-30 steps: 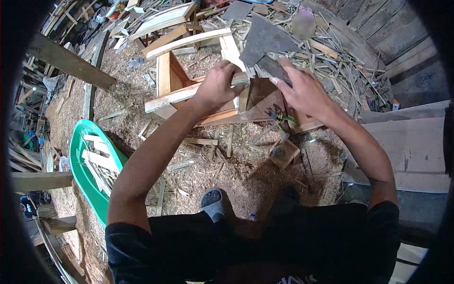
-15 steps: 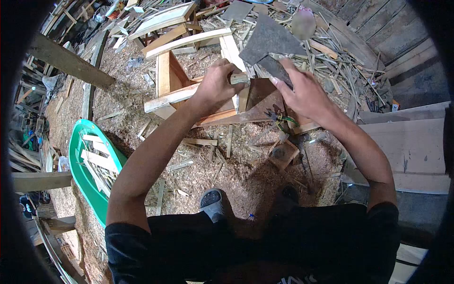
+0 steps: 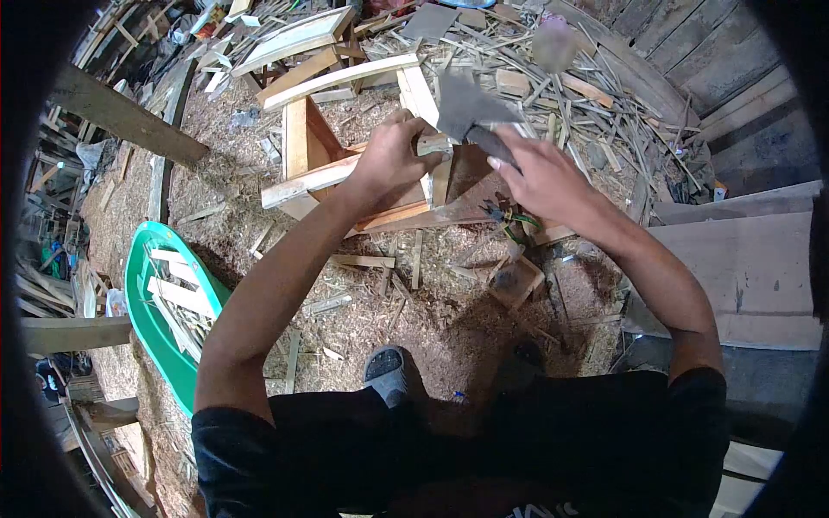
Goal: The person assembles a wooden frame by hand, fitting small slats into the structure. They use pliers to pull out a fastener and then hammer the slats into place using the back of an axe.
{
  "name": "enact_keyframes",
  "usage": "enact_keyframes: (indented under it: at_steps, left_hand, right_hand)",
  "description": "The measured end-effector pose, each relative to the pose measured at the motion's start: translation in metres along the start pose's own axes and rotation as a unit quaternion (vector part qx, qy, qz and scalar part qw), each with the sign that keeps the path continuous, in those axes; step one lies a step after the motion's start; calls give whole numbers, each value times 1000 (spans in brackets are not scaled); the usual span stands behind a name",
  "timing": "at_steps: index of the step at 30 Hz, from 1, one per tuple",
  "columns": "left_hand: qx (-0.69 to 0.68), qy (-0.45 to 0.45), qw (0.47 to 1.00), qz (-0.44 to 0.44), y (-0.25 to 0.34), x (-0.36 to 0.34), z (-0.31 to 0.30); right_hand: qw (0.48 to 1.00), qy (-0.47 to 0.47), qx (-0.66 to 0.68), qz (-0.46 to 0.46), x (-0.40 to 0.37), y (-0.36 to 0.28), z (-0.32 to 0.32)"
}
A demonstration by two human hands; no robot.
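My right hand (image 3: 537, 177) grips the handle of a hatchet whose broad grey blade (image 3: 464, 104) is blurred just above a wooden piece. My left hand (image 3: 390, 157) is closed on that short pale wooden piece (image 3: 434, 147), holding it upright on a brown wooden block (image 3: 473, 173). The block sits inside a small wooden frame (image 3: 304, 142) on a floor of sawdust and shavings. The blade's edge is right beside my left fingers.
A green plastic tub (image 3: 155, 302) with wood strips lies at the left. Heaps of wood offcuts (image 3: 596, 95) cover the floor behind. A grey board (image 3: 751, 268) lies at the right. My sandalled foot (image 3: 388, 369) is below. A small wood block (image 3: 515, 281) rests near the frame.
The hatchet blade has swung down from its raised position toward the wooden piece, and my right hand came down with it. My left hand stayed on the piece.
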State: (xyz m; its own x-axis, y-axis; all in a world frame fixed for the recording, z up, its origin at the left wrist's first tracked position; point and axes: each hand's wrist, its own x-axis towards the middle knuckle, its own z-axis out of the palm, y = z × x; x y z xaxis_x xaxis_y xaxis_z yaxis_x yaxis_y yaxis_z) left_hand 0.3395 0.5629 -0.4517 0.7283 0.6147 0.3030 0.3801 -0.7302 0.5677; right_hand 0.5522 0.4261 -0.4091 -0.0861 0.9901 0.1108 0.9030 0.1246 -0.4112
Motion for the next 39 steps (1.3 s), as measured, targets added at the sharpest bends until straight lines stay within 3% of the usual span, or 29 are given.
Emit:
enact_keyframes:
  at_steps: [2,6,9,12,15,16,19,22,26,30,36,39]
  left_hand:
    - [-13,1,1000,6,-3,0,0]
    - [-17,-11,1000,1,-7,1,3]
    - [-27,4,1000,5,-5,0,3]
    - [-6,-12,1000,-4,0,0,0]
    - [1,6,1000,8,-2,-1,1]
    - [-9,11,1000,8,-3,-1,2]
    - [-29,19,999,9,-4,-1,4]
    - [-24,9,1000,3,0,0,0]
    - [-24,5,1000,-16,5,1,-4]
    - [-33,16,999,7,0,-2,-1]
    - [-7,13,1000,-14,3,-1,-2]
    - [-1,6,1000,-22,6,-2,-3]
  right_hand:
    - [1000,-19,9,8,2,2,-2]
    - [996,87,5,-31,4,-4,-10]
    - [997,30,65,41,3,-20,-23]
    - [999,13,-40,-18,1,2,3]
    - [998,-52,5,38,7,-5,-14]
    - [1000,8,18,13,5,-6,-14]
    - [998,51,22,23,4,-19,-23]
    - [998,39,50,-2,0,-12,-6]
    - [997,-65,25,42,1,-10,-10]
    - [999,37,28,6,2,-14,-19]
    - [999,-34,-14,20,-2,-13,-5]
    - [999,-21,33,16,1,-13,-9]
